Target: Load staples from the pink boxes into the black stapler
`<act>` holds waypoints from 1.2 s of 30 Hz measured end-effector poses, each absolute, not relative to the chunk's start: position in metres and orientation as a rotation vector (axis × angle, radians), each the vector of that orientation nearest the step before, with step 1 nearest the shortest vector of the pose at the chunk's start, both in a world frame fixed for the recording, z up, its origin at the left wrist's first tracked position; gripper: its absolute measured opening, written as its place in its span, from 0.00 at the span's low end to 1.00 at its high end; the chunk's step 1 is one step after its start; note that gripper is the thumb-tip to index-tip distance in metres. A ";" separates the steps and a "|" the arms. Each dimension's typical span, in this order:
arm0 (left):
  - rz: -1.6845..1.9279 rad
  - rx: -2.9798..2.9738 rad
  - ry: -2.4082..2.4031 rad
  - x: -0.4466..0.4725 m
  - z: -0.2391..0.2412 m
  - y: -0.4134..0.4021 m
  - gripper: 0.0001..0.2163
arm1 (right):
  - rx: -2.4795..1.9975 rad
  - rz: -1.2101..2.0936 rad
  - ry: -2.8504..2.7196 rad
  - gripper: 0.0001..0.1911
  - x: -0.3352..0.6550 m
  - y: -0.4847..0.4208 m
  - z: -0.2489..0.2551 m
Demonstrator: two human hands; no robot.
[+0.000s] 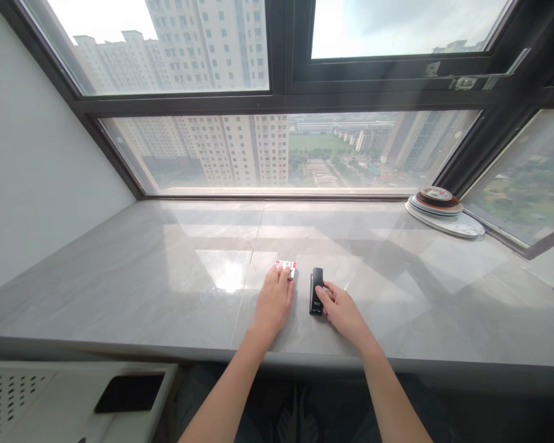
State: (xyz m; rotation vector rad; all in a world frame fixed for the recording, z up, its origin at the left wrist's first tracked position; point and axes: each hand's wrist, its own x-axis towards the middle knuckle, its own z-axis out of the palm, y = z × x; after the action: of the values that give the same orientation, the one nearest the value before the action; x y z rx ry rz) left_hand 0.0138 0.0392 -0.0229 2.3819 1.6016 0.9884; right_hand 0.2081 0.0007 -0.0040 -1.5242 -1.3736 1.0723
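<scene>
A small white and red box [286, 266] lies on the grey marble sill [143, 277]. My left hand [274, 303] rests flat over its near end, fingers stretched out on it. Just to the right lies a black stapler [316, 290], pointing away from me. My right hand [341, 311] is curled beside the stapler's near end, thumb and fingers closed on it. Both forearms reach in from the bottom of the head view.
A stack of round plates [442, 209] sits at the far right of the sill by the window frame. A dark phone [129, 392] lies on a white perforated surface below the sill's front edge at the lower left. A white wall bounds the left.
</scene>
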 end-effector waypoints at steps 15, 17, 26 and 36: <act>1.001 2.315 1.829 -0.133 -0.024 0.012 0.17 | -1.124 1.314 -1.669 0.16 0.035 0.020 -0.008; 1.005 2.299 1.834 -0.149 -0.025 0.016 0.17 | -1.113 1.311 -1.697 0.15 0.021 0.026 -0.008; 1.066 2.253 1.850 -0.160 -0.023 0.019 0.17 | -1.103 1.300 -1.713 0.17 0.006 0.032 -0.014; 1.498 2.014 2.018 -0.126 0.005 -0.014 0.15 | -1.329 0.940 -1.517 0.29 0.112 0.021 -0.017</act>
State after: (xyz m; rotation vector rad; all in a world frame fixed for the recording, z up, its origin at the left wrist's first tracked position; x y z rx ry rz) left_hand -0.1260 -0.0140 0.0051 2.0139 2.0183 1.4979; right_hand 0.1121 0.0208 -0.0169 -1.3286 -1.5174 0.9402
